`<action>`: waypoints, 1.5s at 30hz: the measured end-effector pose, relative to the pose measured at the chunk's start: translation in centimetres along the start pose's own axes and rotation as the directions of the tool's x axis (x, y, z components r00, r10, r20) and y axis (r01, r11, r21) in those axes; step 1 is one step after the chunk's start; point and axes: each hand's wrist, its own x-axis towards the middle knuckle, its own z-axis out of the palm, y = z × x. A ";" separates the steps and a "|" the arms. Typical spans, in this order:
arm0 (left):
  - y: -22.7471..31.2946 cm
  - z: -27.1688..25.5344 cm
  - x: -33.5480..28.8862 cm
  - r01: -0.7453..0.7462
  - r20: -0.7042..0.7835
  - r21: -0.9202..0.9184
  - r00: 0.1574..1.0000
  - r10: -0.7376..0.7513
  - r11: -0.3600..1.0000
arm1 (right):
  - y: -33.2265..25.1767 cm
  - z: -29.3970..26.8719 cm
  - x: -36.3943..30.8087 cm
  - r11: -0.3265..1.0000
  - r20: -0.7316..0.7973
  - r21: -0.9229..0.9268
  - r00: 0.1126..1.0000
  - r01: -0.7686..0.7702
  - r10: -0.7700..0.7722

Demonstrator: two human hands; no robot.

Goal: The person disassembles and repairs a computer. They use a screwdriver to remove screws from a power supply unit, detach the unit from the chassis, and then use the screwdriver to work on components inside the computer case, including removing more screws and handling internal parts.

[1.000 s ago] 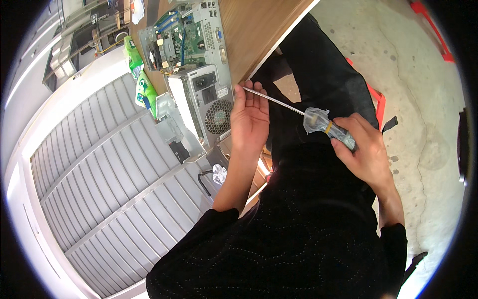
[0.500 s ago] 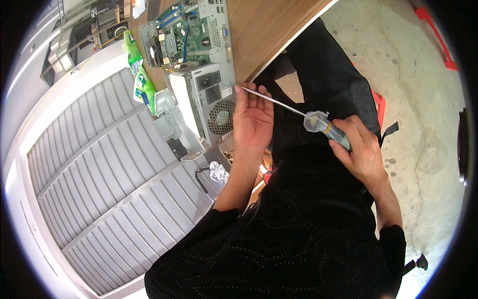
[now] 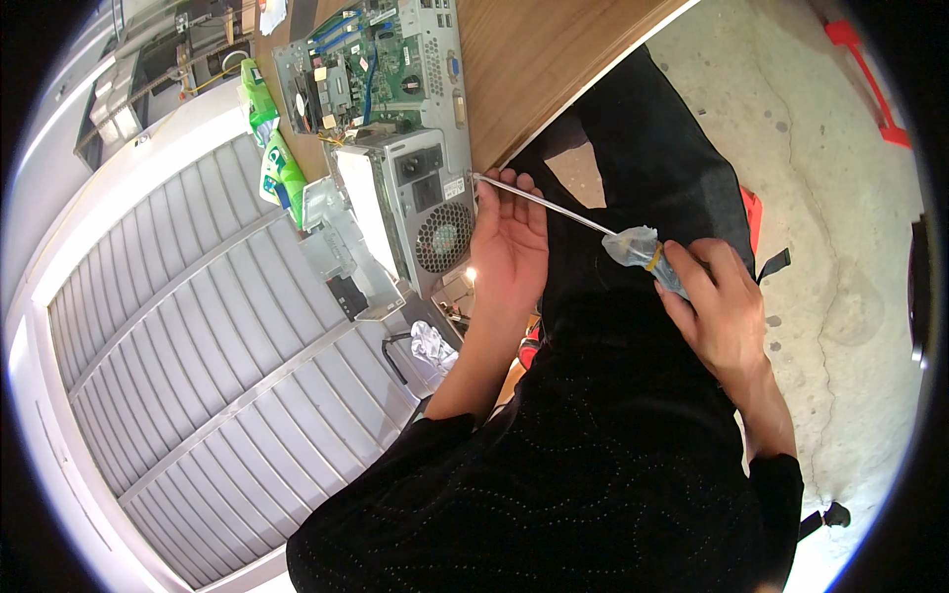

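Screwdriver (image 3: 633,246) sits in R hand (image 3: 722,308), tip prob. touching upturned L hand (image 3: 512,242).

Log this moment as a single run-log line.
right hand: grips screwdriver handle | left hand: palm open, fingers near screwdriver tip | nearby: opened computer, circuit board exposed, on wooden table

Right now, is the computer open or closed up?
Open: the computer shows its green board and a blue cable, with no cover over them.
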 end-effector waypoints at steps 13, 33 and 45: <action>-1.7 1.9 -1.6 0.074 0.136 0.204 0.985 -0.104 0.976 | 0.8 -2.4 0.4 0.481 0.126 0.806 0.893 -0.346 0.431; -0.8 1.6 -1.2 0.155 0.352 0.127 0.916 -0.191 0.980 | 1.8 -4.6 -0.6 0.934 0.070 0.240 0.964 -0.265 0.255; -0.5 1.4 -1.4 0.171 0.357 0.138 0.910 -0.210 0.976 | 1.2 -5.4 -0.7 0.982 0.123 0.069 0.978 -0.177 0.168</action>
